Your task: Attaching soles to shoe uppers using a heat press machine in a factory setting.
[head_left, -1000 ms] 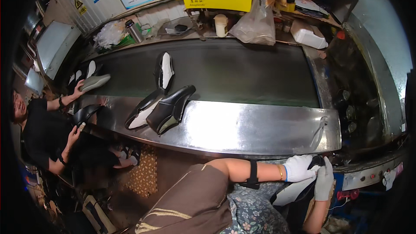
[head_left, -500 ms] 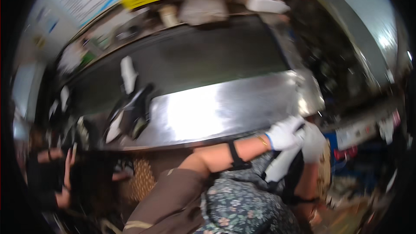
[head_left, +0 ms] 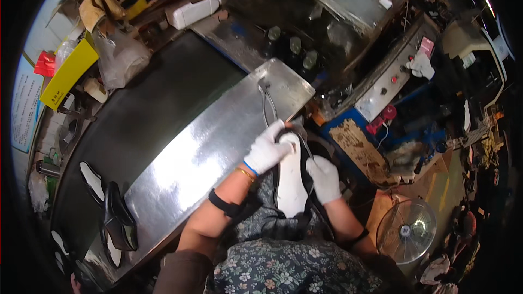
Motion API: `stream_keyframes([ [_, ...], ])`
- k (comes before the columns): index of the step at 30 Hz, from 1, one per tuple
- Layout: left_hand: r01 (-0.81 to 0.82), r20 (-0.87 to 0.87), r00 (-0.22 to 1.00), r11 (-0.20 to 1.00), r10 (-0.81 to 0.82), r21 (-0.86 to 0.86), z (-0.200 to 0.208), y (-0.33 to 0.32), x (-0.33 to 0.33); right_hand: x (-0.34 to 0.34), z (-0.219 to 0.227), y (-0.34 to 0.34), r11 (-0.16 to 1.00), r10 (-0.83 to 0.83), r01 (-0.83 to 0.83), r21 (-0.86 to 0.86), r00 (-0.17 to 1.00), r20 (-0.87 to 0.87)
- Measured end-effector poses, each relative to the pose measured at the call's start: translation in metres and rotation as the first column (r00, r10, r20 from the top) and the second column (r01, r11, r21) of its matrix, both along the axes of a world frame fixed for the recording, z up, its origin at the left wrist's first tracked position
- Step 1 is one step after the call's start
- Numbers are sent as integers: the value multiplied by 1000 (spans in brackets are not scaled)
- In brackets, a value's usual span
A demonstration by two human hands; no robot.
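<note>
A long bench carries most of the things. Its back part is a dark flat surface, and along the front runs a shiny metal strip. On the dark surface lies one white-soled shoe. Just beside it, a black shoe and a second white-soled shoe lie together, touching, near the border of the strip. At the strip's far end rests a slim metal tool (its exact kind I cannot tell). Behind, a narrow ledge holds a beige cup and a white jug.
</note>
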State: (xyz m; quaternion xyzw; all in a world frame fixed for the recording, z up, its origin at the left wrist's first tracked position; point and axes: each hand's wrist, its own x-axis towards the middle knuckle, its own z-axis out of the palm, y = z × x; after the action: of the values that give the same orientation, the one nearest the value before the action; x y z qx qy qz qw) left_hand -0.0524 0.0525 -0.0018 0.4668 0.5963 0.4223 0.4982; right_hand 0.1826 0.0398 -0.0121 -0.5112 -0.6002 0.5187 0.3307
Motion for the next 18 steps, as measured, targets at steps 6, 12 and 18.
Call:
stream_keyframes([
  [6, -31, 373, 925, 993, 72, -116, -26, -36, 2, 4, -28, 14, 679, -271, -93, -728, 890, -367],
  [12, -56, 169, 983, 994, 70, -89, -37, -24, 12, -14, -35, -5, 916, 380, -345, -205, 582, 719],
  [18, -58, -154, 988, 987, 34, -152, -8, -10, 21, -17, 7, 10, 820, 153, -551, 157, 475, 866],
])
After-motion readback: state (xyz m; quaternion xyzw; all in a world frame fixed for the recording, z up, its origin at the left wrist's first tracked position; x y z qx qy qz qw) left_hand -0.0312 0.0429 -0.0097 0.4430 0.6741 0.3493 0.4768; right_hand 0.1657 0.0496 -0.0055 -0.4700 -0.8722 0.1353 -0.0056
